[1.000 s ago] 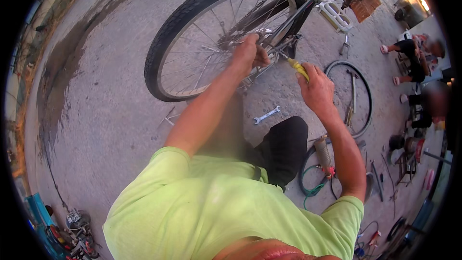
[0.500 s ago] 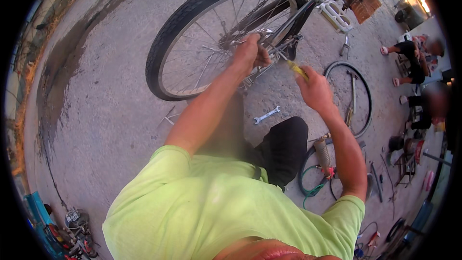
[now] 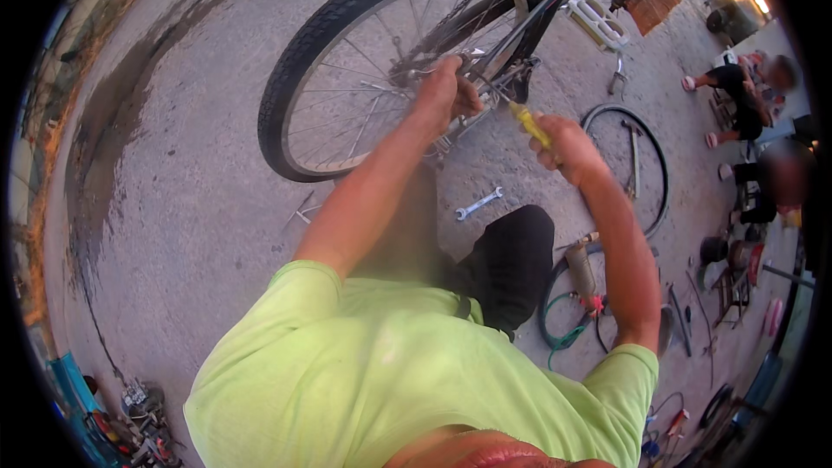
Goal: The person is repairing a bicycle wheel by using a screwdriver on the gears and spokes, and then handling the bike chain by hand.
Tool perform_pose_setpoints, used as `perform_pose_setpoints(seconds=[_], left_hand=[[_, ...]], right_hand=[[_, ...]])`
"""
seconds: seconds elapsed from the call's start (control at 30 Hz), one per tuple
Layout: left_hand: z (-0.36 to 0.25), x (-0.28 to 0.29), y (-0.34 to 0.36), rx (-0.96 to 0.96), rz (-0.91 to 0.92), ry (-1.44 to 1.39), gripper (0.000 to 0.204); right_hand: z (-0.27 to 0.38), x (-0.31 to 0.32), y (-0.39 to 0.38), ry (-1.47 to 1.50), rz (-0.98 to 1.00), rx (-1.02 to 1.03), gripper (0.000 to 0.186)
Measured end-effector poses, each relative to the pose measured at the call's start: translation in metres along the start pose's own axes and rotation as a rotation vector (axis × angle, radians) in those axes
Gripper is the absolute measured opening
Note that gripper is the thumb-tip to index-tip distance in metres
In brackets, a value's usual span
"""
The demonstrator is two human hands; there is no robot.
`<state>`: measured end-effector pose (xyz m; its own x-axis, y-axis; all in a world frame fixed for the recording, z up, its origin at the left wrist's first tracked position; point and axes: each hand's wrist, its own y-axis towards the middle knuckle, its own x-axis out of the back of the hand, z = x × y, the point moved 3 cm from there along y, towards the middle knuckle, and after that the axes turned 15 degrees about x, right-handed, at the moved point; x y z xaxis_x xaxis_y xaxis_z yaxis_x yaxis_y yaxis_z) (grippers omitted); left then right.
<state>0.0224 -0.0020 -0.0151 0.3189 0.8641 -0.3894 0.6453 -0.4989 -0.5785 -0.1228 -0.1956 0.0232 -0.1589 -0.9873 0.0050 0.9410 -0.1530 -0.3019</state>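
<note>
A bicycle lies with its wheel (image 3: 276, 108) toward me, spokes and metal frame tubes showing. At the wheel's hub area, my left hand (image 3: 446, 95) is closed with curled fingers around something by the frame that I cannot make out. My right hand (image 3: 568, 149) grips a screwdriver (image 3: 529, 125) by its yellow handle. The shaft slants up and left toward the parts beside my left hand, and its tip is too small to make out. A white pedal (image 3: 598, 21) sits farther right on the bicycle.
An open-ended wrench (image 3: 479, 204) lies on the concrete before my knee. To the right are a black tyre loop (image 3: 664, 175), a hammer (image 3: 633, 156), a metal cylinder (image 3: 581, 270) and a green hose (image 3: 565, 341). Two people (image 3: 745, 104) sit at the far right.
My right hand has shifted slightly, its fingers gripping lower on the yellow handle, so more of the handle shows. The left hand stays at the hub area.
</note>
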Motion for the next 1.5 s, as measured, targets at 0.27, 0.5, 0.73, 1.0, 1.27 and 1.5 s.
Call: perform_pose_setpoints(seconds=[0.27, 0.5, 0.73, 1.0, 1.27, 1.5], left_hand=[[-0.003, 0.004, 0.000, 0.003, 0.005, -0.018, 0.038], [-0.003, -0.002, -0.002, -0.032, 0.009, -0.028, 0.037], [-0.003, 0.002, -0.002, -0.027, 0.025, -0.022, 0.038], [-0.001, -0.001, -0.002, 0.001, 0.034, -0.002, 0.039], [-0.003, 0.005, 0.001, -0.011, 0.032, -0.010, 0.033], [-0.003, 0.000, -0.001, -0.014, 0.043, 0.007, 0.038]], right_hand=[[0.020, -0.018, -0.017, -0.874, -0.168, 0.776, 0.024], [0.015, -0.008, -0.007, -0.105, 0.003, 0.061, 0.029], [0.017, -0.019, -0.017, -0.697, -0.078, 0.455, 0.035], [-0.008, 0.001, 0.003, 0.229, 0.226, -0.111, 0.033], [0.009, -0.020, -0.015, -0.819, -0.113, 0.592, 0.033], [-0.007, -0.001, 0.004, 0.165, 0.149, -0.090, 0.035]])
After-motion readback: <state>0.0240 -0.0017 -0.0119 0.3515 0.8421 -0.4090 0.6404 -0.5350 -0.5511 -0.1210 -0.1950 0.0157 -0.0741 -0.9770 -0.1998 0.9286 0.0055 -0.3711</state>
